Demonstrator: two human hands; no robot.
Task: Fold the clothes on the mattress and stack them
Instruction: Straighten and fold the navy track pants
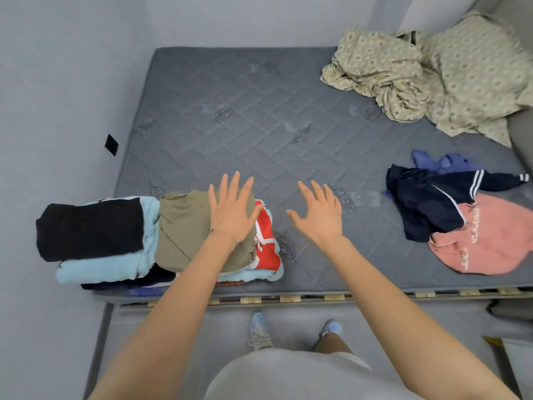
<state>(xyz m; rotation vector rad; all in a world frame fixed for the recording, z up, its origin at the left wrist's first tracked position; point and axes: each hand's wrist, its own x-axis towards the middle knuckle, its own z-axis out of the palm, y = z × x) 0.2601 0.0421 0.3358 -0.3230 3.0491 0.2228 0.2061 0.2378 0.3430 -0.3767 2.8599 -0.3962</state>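
Spreading straight fingers, left hand (232, 210) is hovering over folded olive fabric garment (184, 226); right hand (320, 213), splayed empty, is hovering just right of it.

Only lettering is white print on the pink top (490, 241), well right of the right hand (320, 215), too blurry to read.
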